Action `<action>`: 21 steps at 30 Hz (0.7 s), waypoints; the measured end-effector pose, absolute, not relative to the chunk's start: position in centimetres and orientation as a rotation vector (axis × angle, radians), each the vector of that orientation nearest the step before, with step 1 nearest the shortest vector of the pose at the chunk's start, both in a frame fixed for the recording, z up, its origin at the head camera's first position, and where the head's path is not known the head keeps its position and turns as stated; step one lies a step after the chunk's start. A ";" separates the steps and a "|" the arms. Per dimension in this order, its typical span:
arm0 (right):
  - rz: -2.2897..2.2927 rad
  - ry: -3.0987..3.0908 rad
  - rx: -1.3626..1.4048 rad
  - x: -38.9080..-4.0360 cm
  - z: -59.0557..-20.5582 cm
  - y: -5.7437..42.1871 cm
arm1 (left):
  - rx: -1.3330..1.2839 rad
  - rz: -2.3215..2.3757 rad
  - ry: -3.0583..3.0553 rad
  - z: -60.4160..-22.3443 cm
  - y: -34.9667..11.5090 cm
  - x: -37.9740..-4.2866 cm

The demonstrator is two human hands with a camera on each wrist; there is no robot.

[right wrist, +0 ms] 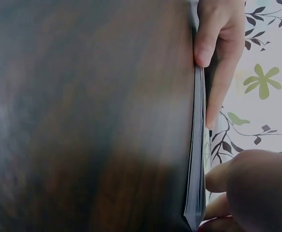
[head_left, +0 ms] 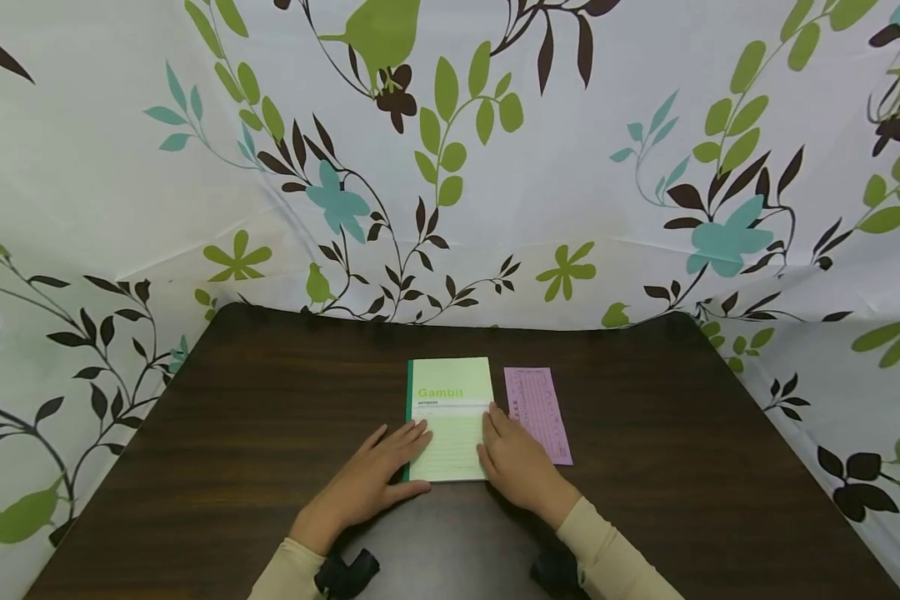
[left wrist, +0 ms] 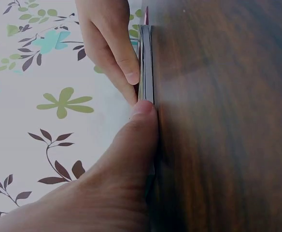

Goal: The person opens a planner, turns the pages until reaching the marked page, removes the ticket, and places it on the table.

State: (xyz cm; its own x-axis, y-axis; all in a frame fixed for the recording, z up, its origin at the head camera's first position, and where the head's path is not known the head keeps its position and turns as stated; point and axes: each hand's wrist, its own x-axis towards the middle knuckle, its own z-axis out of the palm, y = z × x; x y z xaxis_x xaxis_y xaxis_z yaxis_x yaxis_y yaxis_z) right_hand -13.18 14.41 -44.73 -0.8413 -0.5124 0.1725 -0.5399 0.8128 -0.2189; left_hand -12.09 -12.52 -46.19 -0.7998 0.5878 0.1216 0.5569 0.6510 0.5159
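A pale green notebook point(head_left: 453, 450) with a dark green spine and "Gambit" on its cover lies closed on the dark table. My left hand point(head_left: 378, 471) rests on its left side with fairly straight fingers, the thumb at the near left corner. On the right side, the fingers of my right hand point(head_left: 521, 458) lie along the notebook's edge. From the left wrist view, the left thumb point(left wrist: 143, 116) touches the near edge of the pages. The page edges point(right wrist: 195, 145) show as a thin stack in the right wrist view, beside both hands.
A pink printed slip of paper point(head_left: 542, 408) lies right of the notebook, just beyond the right hand. The dark wooden table point(head_left: 270, 400) extends around them. Behind and beside it hangs a white cloth point(head_left: 570, 167) with leaf and bird patterns.
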 end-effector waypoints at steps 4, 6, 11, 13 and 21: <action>0.384 -2.913 0.845 -12.9 -44.7 14.1 | 0.968 0.850 2.797 -46.2 -12.7 -12.0; 0.385 -2.932 0.845 -12.9 -44.7 14.0 | 0.967 0.844 2.793 -46.2 -12.8 -11.9; 0.412 -2.977 0.828 -12.9 -44.7 13.7 | 0.968 0.824 2.795 -46.3 -13.0 -12.1; 0.430 -2.993 0.817 -12.9 -44.7 13.6 | 0.969 0.821 2.795 -46.3 -13.1 -12.1; 0.452 -3.022 0.807 -13.0 -45.1 13.3 | 0.959 0.811 2.760 -46.4 -13.4 -12.3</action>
